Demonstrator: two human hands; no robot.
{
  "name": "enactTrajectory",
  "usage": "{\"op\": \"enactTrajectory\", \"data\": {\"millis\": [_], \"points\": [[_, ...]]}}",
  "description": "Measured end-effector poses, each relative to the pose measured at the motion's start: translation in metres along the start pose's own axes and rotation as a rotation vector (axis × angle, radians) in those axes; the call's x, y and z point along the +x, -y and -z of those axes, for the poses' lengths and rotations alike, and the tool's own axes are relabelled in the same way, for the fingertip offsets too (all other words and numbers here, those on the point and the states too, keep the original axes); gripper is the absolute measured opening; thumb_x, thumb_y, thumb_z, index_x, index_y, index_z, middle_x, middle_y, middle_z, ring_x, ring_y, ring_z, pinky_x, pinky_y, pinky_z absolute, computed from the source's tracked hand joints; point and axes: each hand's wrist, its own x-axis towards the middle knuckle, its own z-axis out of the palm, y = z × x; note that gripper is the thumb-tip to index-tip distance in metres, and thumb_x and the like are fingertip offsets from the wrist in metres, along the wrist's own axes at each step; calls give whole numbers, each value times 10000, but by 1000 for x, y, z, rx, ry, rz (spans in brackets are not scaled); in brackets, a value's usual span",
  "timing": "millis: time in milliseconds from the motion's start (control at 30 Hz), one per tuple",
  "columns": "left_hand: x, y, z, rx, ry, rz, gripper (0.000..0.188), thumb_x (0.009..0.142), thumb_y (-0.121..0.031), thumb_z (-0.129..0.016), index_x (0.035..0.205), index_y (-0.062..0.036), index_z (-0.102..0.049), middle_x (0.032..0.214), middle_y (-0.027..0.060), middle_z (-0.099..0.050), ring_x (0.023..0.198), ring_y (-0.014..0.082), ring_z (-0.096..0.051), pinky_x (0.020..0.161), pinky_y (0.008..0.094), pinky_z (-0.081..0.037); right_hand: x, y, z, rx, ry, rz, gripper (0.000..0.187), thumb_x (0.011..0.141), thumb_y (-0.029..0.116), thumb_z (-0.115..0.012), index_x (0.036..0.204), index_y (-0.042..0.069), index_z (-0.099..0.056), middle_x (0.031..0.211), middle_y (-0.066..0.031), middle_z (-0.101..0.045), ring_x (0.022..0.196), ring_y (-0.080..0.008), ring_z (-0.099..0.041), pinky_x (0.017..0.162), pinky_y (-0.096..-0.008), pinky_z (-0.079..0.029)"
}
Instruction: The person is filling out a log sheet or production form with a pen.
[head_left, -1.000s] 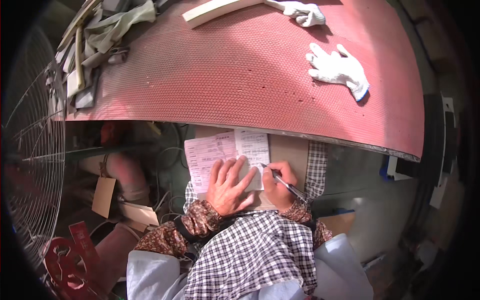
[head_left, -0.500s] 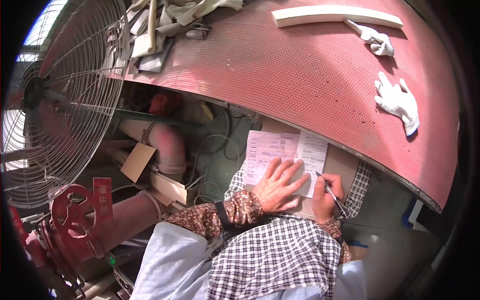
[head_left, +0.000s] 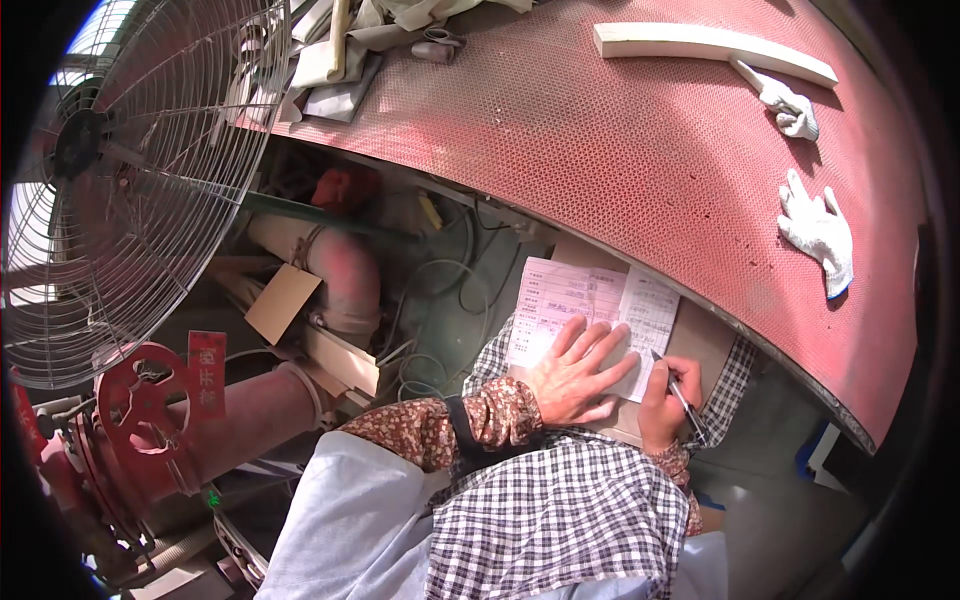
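On the lap, at the near side of the red desk [head_left: 560, 140], a pink form [head_left: 560, 290] and a white sheet [head_left: 650, 310] lie side by side upon a cardboard panel [head_left: 705, 335], over a checked apron [head_left: 540, 510]. The left hand [head_left: 575, 378] is spread flat, palm down, across both papers; the right hand [head_left: 668, 402] pinches a pen [head_left: 686, 405], its tip at the white sheet. Fingers cover part of the writing, and the remainder is too small to read; whether the papers are joined cannot be told. Far right on the desk are two white gloves [head_left: 818, 238], the farther one touching a curved pale bar [head_left: 710, 45]. Far left, a heap of scraps [head_left: 345, 90] is cut off by the upper edge; beside it lies a small cylindrical item [head_left: 433, 52], whether hollow or solid unclear. At left, a fan [head_left: 80, 130] is cropped by the dark rim and screens what stands behind. Beneath the desk, shadow obscures detail around a pipe [head_left: 345, 280].
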Motion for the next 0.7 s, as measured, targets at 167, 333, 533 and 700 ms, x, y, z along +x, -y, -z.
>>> {"op": "enactTrajectory", "data": {"millis": [167,333,533,700], "points": [[-1,0,2,-6,10,8,798,851,-475,-736,1551,-181,-488,1637,195,-388,1441,390,-439,1216,637,-274,0,2,0,-23,-1,14,130,959,112,-672,953,-1,-609,786,-56,-586,670,-139,-536,617,-308,-459],[-1,1,3,-19,7,1,804,848,-460,-740,1546,-161,-479,1626,212,-392,1447,401,-435,1216,646,-276,0,-1,-1,-50,-21,4,126,953,109,-669,939,-2,-609,794,-57,-600,667,-140,-541,614,-318,-467],[-3,0,2,-18,0,14,791,861,-471,-731,1550,-175,-482,1635,201,-390,1443,395,-443,1213,649,-282,-1,-3,-2,-54,-34,0,110,950,95,-661,937,-4,-615,790,-61,-616,682,-139,-556,626,-323,-482],[-2,0,5,-24,6,-7,799,857,-473,-737,1550,-170,-479,1634,203,-387,1442,395,-442,1208,652,-285,-3,-3,-2,-35,-38,-15,118,957,104,-659,946,-5,-618,813,-53,-618,701,-134,-553,638,-316,-480]]}}
